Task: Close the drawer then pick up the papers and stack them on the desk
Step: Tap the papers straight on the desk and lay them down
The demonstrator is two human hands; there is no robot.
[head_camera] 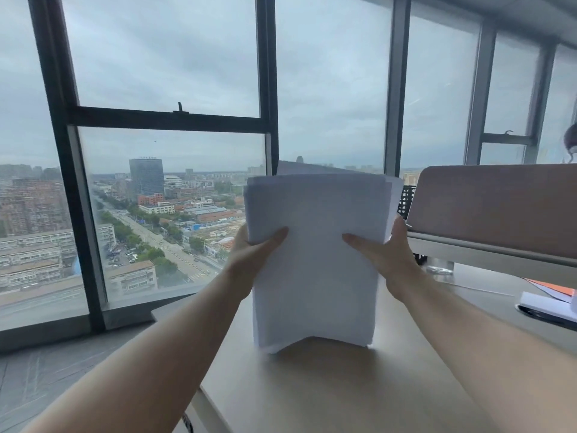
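A bundle of white papers stands upright on its bottom edge on the light wooden desk. The sheets bow a little at the bottom and their top edges are uneven. My left hand grips the bundle's left edge, thumb across the front. My right hand grips the right edge in the same way. No drawer is in view.
A grey-pink partition panel rises at the desk's right. Below it lie a glass, an orange sheet and a white pad with a dark pen. Large windows stand beyond the desk's left edge.
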